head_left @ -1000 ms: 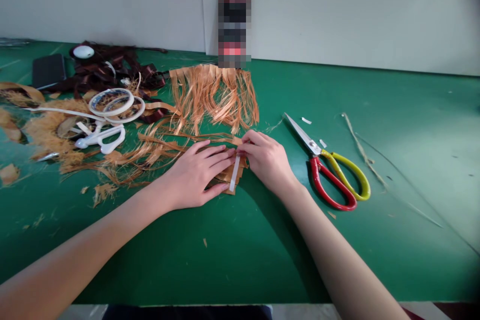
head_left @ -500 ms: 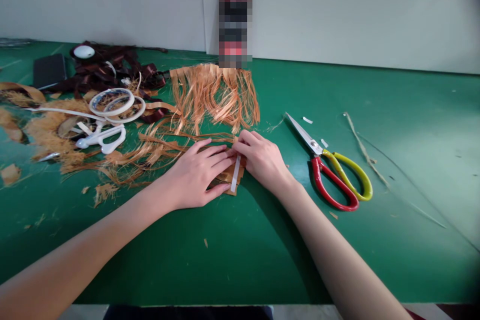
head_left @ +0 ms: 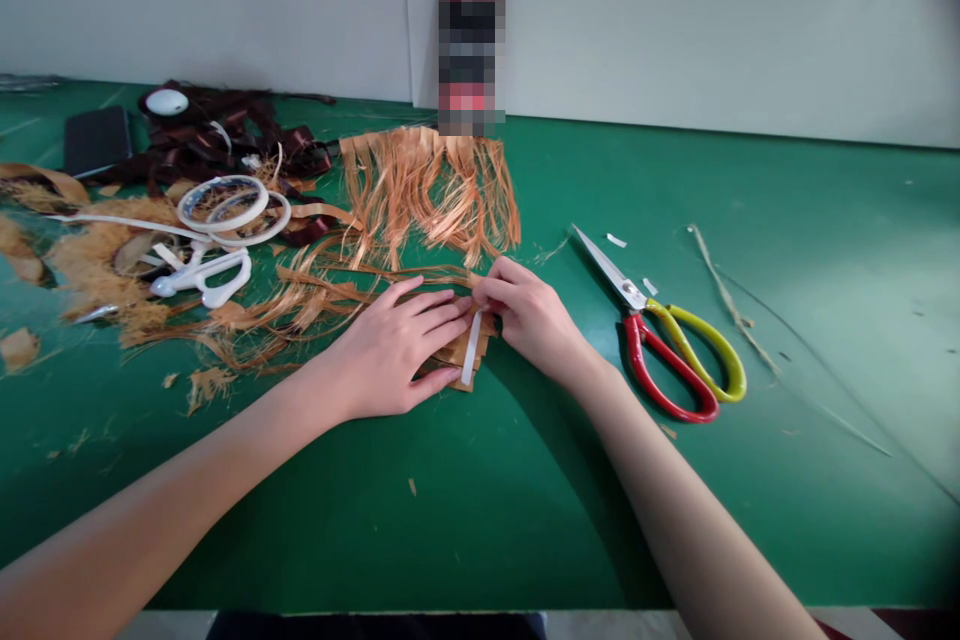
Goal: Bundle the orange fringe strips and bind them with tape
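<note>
My left hand (head_left: 397, 345) lies flat with fingers spread, pressing on a layered bundle of golden-brown ribbon strips (head_left: 480, 345) on the table. A narrow strip of white tape (head_left: 471, 350) runs across the right ends of that bundle. At the tape's upper end, my right hand (head_left: 529, 305) is closed in a pinch on the edge of a brown ribbon; its fingertips partly hide the spot. Frayed tails of the ribbon (head_left: 300, 305) trail left from under my left hand. A finished-looking fringe of frayed ribbon (head_left: 435, 190) lies beyond both hands.
Scissors with red and yellow handles (head_left: 637, 310) lie open at the right. On the left sit rolls of white tape (head_left: 225, 204), small white scissors (head_left: 206, 275), dark brown ribbon (head_left: 240, 135) and a black box-like object (head_left: 97, 140). A pixelated object (head_left: 471, 55) stands against the wall.
My right hand has shifted slightly right, its fingers still pinched near the tape's upper end. My left hand has stayed in place.
</note>
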